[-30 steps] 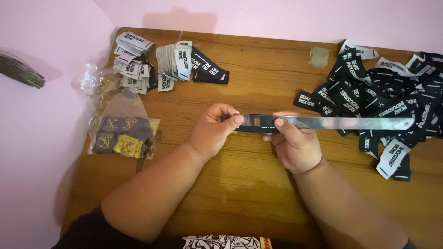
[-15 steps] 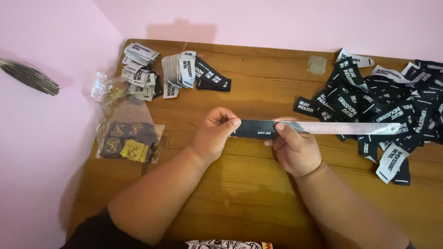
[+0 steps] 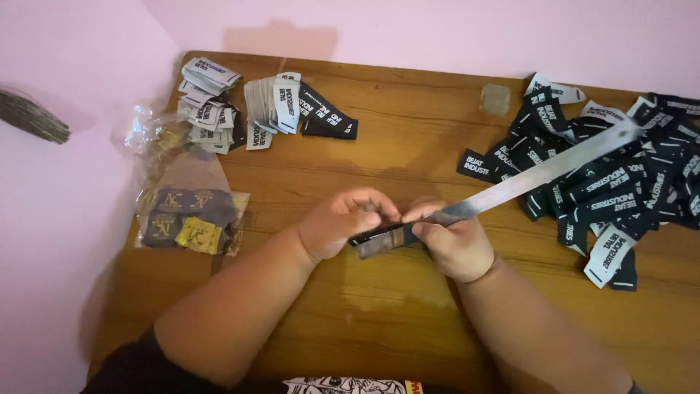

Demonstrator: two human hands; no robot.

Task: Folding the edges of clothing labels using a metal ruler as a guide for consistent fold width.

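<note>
I am looking down over a wooden table (image 3: 408,314) set against a pink wall (image 3: 65,219), and both hands are meeting near its middle; the left hand (image 3: 339,226) is curling shut, its fingertips pinching the near end of a black woven label (image 3: 379,237), which is lying between the two hands just above the tabletop; the right hand (image 3: 456,244) is closing around the lower end of a long metal ruler (image 3: 539,171), thumb pressing on top, and it is also touching the label where the ruler's end is lying over it; the ruler is slanting up and to the right, its far tip reaching over a big loose heap of black labels (image 3: 620,182) that is spreading across the right side of the table; at the far left corner a stack of white-faced labels (image 3: 208,106) is sitting beside a bundled stack (image 3: 273,106) and a few black ones (image 3: 328,120) fanning out to its right; near the left edge a clear plastic bag (image 3: 189,215) is holding dark and yellow patches, with crumpled clear wrap (image 3: 149,135) just behind it; a small translucent square (image 3: 496,98) is resting near the back edge, apart from the heaps; a bundle of thin bristles (image 3: 33,117) is showing against the wall at far left.
</note>
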